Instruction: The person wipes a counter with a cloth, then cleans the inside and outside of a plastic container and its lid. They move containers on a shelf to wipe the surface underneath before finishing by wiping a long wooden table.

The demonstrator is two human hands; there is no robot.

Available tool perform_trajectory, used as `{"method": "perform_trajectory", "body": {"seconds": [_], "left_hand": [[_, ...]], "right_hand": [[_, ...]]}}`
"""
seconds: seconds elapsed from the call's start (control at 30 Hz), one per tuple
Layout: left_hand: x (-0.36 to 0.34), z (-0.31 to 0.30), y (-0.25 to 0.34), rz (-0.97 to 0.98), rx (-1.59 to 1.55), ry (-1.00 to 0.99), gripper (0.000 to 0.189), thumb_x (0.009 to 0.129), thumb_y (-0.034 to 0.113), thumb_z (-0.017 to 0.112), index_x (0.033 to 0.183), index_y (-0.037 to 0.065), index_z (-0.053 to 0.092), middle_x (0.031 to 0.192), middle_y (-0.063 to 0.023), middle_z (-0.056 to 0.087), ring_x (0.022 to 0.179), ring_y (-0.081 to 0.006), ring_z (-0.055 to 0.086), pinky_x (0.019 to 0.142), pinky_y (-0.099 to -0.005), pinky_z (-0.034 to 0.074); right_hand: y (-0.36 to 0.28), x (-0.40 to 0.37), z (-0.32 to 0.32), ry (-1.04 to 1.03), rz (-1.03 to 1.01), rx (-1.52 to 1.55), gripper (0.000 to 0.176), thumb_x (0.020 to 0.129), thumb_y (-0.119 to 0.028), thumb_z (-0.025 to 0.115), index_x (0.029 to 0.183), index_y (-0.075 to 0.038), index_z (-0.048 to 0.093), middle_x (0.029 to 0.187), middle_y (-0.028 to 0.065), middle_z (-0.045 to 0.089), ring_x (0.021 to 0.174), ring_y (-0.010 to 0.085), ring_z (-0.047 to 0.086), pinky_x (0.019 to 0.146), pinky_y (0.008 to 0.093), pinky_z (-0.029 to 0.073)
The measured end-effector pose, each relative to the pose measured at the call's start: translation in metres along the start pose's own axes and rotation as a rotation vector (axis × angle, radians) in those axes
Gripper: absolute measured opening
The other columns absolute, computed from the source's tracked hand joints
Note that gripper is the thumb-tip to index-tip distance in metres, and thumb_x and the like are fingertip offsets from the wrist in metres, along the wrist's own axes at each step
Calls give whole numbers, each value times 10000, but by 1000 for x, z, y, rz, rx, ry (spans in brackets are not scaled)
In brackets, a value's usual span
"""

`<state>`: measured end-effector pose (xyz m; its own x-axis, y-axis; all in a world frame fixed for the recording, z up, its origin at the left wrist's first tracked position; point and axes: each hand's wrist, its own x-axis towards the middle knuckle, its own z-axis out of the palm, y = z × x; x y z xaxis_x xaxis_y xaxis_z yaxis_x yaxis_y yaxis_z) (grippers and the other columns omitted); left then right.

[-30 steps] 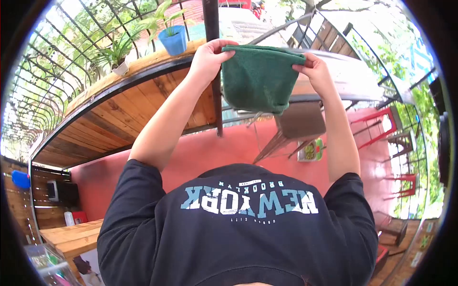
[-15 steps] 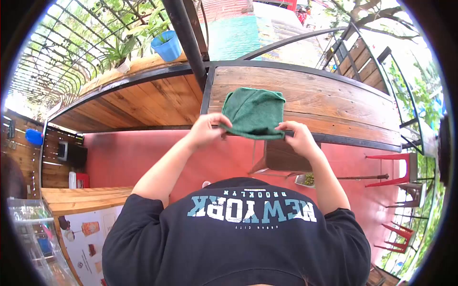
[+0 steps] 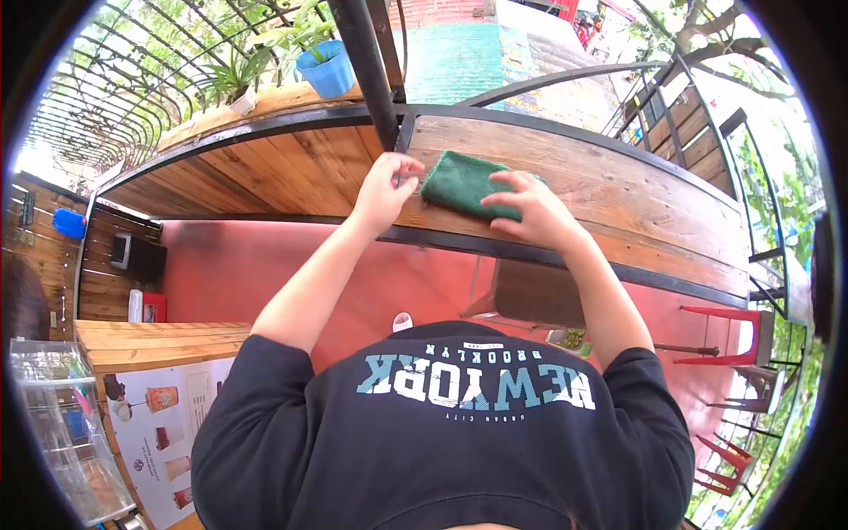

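A green cloth [image 3: 464, 181], folded into a narrow rectangle, lies on the wooden tabletop [image 3: 618, 203] near its black metal front edge. My right hand [image 3: 530, 208] is over the cloth's right end, fingers spread and curved, with the fingertips right at its surface. Just off the cloth's left end is my left hand [image 3: 386, 190]. Its thumb and fingers are apart, and nothing shows between them.
A black metal post [image 3: 364, 71] rises at the table's left corner. Beyond it, a blue plant pot [image 3: 325, 69] stands on a wooden ledge. Below the table is a brown stool [image 3: 537, 291]. Red chairs [image 3: 738, 336] stand at right, and a wooden counter [image 3: 159, 344] at lower left.
The cloth's near edge has been folded over, making it a narrower rectangle. Both hands have let go of that edge; the left has moved off the cloth, the right now sits over it.
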<state>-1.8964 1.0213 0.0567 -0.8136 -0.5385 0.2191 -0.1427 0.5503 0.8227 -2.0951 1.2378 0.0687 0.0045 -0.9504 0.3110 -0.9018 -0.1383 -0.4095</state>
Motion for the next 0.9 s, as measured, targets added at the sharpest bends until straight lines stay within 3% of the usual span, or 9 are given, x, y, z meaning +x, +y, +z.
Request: {"method": "perform_trajectory", "body": {"seconds": [0.17,0.23,0.33,0.37,0.47,0.5,0.6,0.77,0.9], "left_hand": [[-52,-31,-48,-25,-341,82,168,906,92,562,1059,28,590,1062,-39,587,977,-122,566,848,-249,438],[-71,-51,-66,-182,-429,155,156,910,80,553,1050,21,589,1023,-37,607,942,-114,575,840,-247,443],[-96,-73,-87,-330,-522,198,145,912,65,543,1043,22,588,977,-38,622,909,-108,583,824,-249,453],[-103,-79,-93,-364,-548,203,143,912,60,541,1042,24,588,963,-40,625,900,-107,585,818,-251,457],[-121,-91,-107,-373,-606,216,143,907,43,543,1037,14,597,962,-52,635,867,-122,582,827,-254,459],[-124,-93,-114,-383,-649,229,133,914,49,540,1028,13,599,955,-50,634,867,-117,583,829,-252,459],[-135,-100,-131,-382,-667,213,124,924,52,533,1019,14,602,951,-46,632,871,-108,582,828,-249,463],[-144,-110,-161,-405,-616,151,111,939,53,517,998,19,605,940,-32,621,879,-96,572,823,-242,460],[-139,-113,-175,-415,-684,63,113,944,62,514,1000,21,603,929,-32,621,873,-99,570,826,-248,460]], "right_hand": [[-2,13,29,-84,170,-103,306,774,-195,695,1065,-121,635,1199,97,550,1096,304,519,908,391,461],[-13,17,36,-108,313,-35,283,781,-189,691,1047,-110,636,1176,97,557,1087,299,524,893,375,468],[-49,34,40,-70,418,235,302,802,-204,677,1085,-112,626,1225,125,526,1145,328,490,941,440,429],[-54,40,48,19,264,-158,425,853,-301,623,1246,-151,559,1373,162,428,1287,366,381,1041,523,322],[-53,51,81,-104,361,-341,566,888,-376,563,1405,-204,409,1505,156,272,1404,384,193,1107,554,192],[-54,54,86,-134,382,-444,599,919,-412,493,1466,-262,298,1535,152,221,1417,381,168,1122,552,161],[-78,59,96,-117,584,-484,569,931,-378,484,1463,-292,302,1535,152,218,1408,384,194,1120,552,167],[-72,63,102,35,559,-332,438,943,-277,471,1381,-248,469,1495,138,325,1347,390,313,1082,509,262],[-75,103,127,72,495,-171,428,937,-220,485,1365,-207,483,1484,127,347,1320,378,346,1073,484,290]]}}
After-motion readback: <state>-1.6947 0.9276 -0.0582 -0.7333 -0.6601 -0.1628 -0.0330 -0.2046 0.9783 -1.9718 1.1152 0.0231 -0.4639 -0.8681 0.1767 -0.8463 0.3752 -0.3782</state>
